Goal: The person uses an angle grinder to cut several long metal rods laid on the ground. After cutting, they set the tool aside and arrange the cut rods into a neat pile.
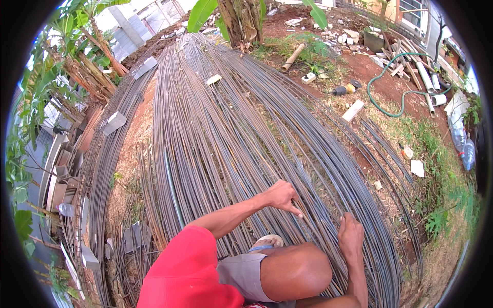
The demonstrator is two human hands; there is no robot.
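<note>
Long thin steel reinforcing bars (205, 138) lie in a wide spread, running from beneath me to the far end. My left hand (283, 196) is over the middle of the bars, its fingers curled and one digit pointing down at them. Whether a bar is inside its grip is hidden. To the right and nearer, my right hand (351, 231) is closed just above the darker bars (367, 220). What it holds, if anything, cannot be made out. My bent knee (303, 269) and a sandalled foot (267, 242) are among the bars.
On the right lie a yellow and black power tool (346, 88), a white block (353, 110) and a green hose (371, 92). Concrete blocks (114, 123) rest on the left bundle. A banana trunk (240, 23) stands at the far end.
</note>
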